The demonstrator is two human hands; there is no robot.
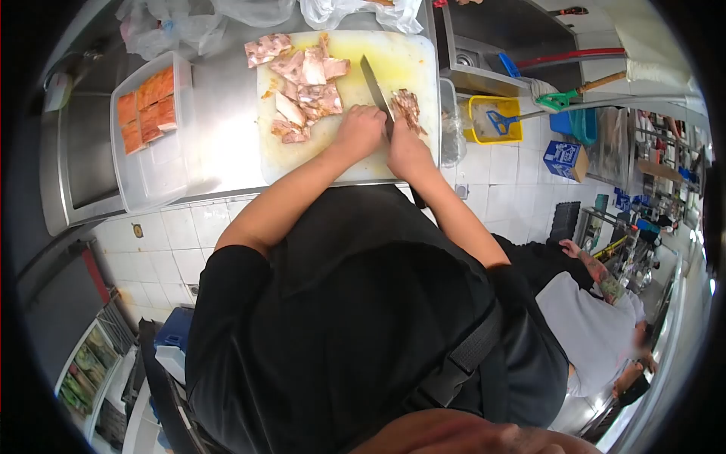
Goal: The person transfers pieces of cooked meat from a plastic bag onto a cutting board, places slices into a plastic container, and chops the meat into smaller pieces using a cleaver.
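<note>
A long kitchen knife point(373, 85) points up and to the left over the white cutting board point(302, 163). My right hand point(411, 153) is closed at its handle end, with the handle mostly covered by the fingers. My left hand point(361, 131) lies just left of the blade, fingers curled and close to it; anything beneath them is hidden. A browned piece of meat point(407, 108) sits right of the blade, just beyond my right hand. Several pinkish chunks of meat point(321, 100) lie on the board's left part.
A clear plastic tub point(155, 178) with orange-topped blocks stands left of the board. Plastic bags point(178, 30) lie along the back. To the right are a sink point(476, 49), a yellow bucket point(516, 130) and a blue box point(561, 160). Another person point(582, 325) is at lower right.
</note>
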